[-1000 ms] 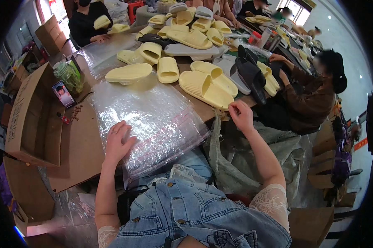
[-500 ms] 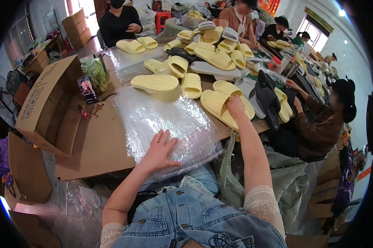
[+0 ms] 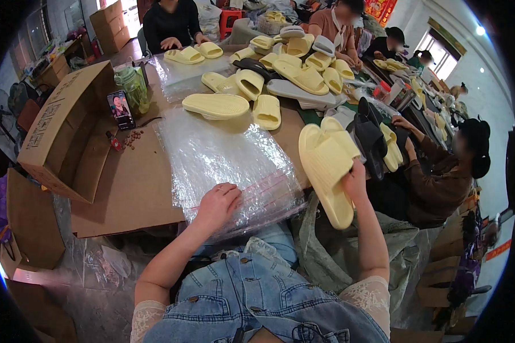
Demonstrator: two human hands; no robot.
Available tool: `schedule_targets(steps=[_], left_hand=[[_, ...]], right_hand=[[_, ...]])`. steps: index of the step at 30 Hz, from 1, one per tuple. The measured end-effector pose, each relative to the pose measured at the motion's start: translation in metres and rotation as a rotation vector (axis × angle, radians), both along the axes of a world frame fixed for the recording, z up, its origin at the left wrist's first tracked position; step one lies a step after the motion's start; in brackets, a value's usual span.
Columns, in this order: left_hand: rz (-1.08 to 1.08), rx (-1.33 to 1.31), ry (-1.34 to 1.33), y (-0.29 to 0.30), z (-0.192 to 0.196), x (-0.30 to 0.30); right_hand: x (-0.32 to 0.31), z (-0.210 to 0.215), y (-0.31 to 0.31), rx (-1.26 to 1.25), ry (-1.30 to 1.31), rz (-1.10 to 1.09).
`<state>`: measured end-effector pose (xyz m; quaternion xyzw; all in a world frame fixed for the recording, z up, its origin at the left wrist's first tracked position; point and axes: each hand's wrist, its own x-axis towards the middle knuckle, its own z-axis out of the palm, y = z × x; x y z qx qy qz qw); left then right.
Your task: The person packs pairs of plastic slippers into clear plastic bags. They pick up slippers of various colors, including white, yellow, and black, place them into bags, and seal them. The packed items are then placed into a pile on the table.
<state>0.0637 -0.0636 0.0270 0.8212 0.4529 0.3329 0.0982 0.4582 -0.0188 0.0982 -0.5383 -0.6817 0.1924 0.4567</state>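
Note:
A pale yellow slipper [image 3: 325, 166] is lifted at the table's right edge, its toe band turned toward my right hand [image 3: 355, 182], which is closed on its side. Part of a second yellow slipper [image 3: 333, 127] shows behind it; whether I hold that one too is unclear. My left hand [image 3: 217, 204] lies at the near edge of a stack of clear plastic bags [image 3: 223, 154] with pinkish strips. Its fingers are bunched together on the top bag, the fingertips partly hidden. Just beyond the bags lie a yellow slipper sole-up [image 3: 216, 106] and another yellow slipper [image 3: 267, 112].
Yellow, grey and black slippers pile up at the far middle, with a black slipper [image 3: 369, 140] at the right. Left stand an open carton [image 3: 69, 126], a phone [image 3: 120, 110] and a green jar [image 3: 133, 91]. A co-worker [image 3: 451, 160] sits close on the right; others sit farther back.
My right hand has raised the yellow slipper off the table and drawn it right and nearer, tilting it. My left hand's spread fingers have drawn together on the bags.

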Motion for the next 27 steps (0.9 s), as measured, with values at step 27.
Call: schedule_targets(steps=[27], left_hand=[[-0.114, 0.077, -0.122, -0.013, 0.068, 0.025]], right_hand=[[-0.188, -0.034, -0.011, -0.130, -0.362, 0.343]])
